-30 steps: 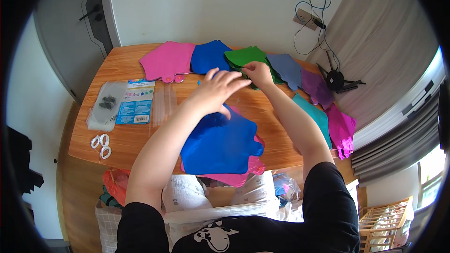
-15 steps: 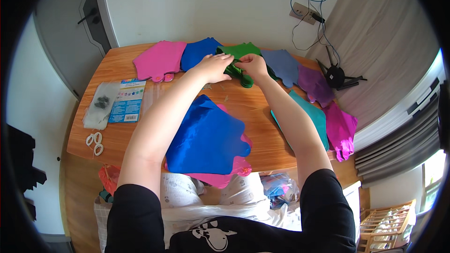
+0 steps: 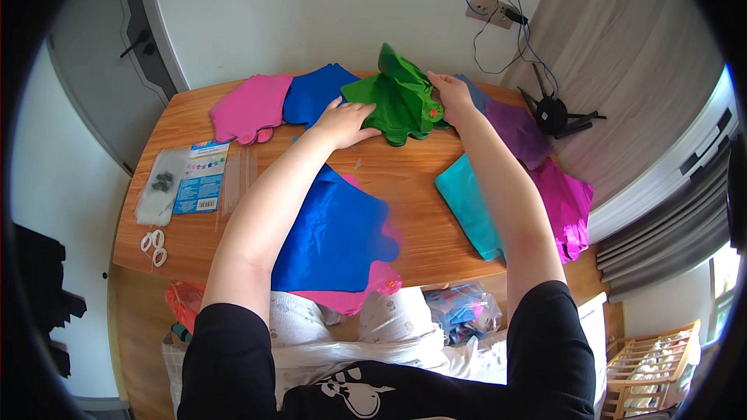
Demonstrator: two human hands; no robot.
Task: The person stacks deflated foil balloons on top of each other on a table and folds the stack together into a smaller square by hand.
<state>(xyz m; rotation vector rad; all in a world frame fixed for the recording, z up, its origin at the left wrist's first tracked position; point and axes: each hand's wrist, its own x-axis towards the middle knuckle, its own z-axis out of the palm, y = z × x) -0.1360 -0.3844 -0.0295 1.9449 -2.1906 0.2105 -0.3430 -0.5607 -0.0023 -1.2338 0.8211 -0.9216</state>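
Note:
A thin, shiny green sheet with a lobed edge (image 3: 401,101) is partly raised at the far side of the table, a small red flower mark near its right edge. My right hand (image 3: 453,97) pinches its right side with closed fingers. My left hand (image 3: 345,122) lies flat beside its lower left edge, fingers extended. Nearer to me, a blue lobed sheet (image 3: 331,233) overlaps a pink one (image 3: 342,301) that hangs past the front table edge.
Pink (image 3: 249,105), dark blue (image 3: 315,93), purple (image 3: 517,132), teal (image 3: 471,202) and magenta (image 3: 566,206) sheets ring the wooden table. At left sit a printed card (image 3: 202,183), a clear bag (image 3: 162,187) and white rolls (image 3: 158,247). A black router (image 3: 552,115) stands far right.
The green sheet, bunched low between both hands before, is now raised and spread out. My right hand has moved right and up with its edge; my left hand has moved slightly left and down.

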